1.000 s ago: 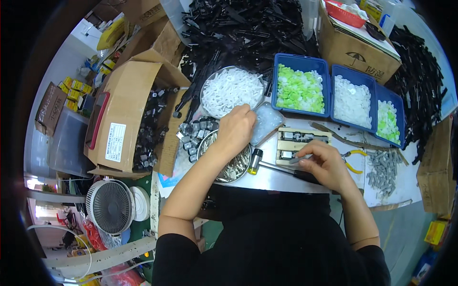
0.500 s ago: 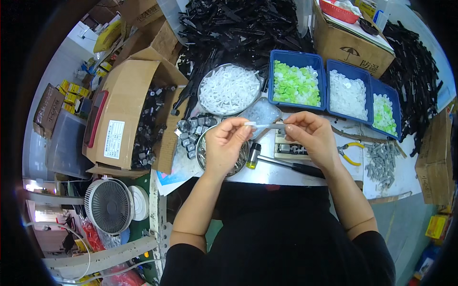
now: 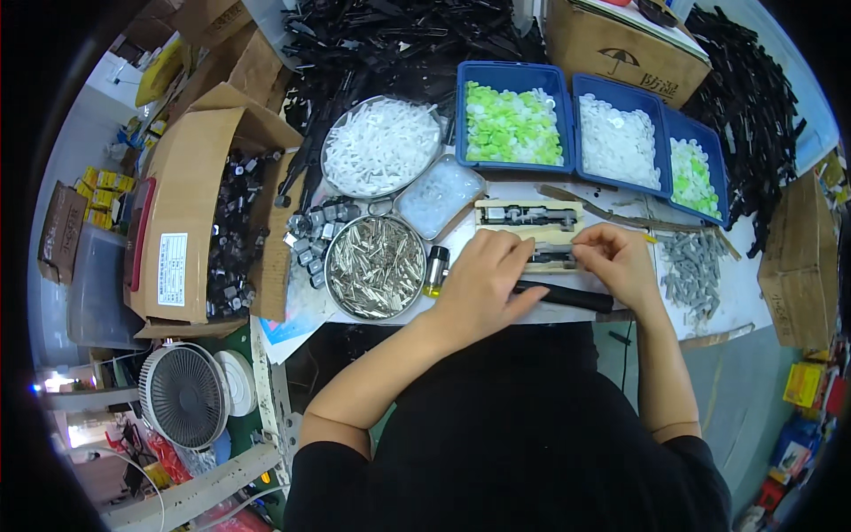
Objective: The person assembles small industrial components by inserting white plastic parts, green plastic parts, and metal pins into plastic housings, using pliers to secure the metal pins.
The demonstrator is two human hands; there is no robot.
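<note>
My left hand (image 3: 483,284) lies on the table's front edge, its fingers pressing on the left end of a small wooden jig (image 3: 551,257) and steadying it. My right hand (image 3: 618,262) pinches a small black part seated in that jig from the right. A second wooden jig (image 3: 527,215) with a dark part in it lies just behind. Under my left hand runs a hammer with a black handle (image 3: 567,297) and a yellow-banded head (image 3: 434,270).
A metal bowl of metal pins (image 3: 375,266), a bowl of white parts (image 3: 379,146) and a clear tray (image 3: 439,195) stand to the left. Blue bins (image 3: 618,142) line the back. Grey parts (image 3: 691,262) lie to the right. A carton of black parts (image 3: 230,230) stands at the far left.
Half a second ago both hands held a thin pale piece raised between them. They have since come down onto the wooden jig near the table's front edge.
</note>
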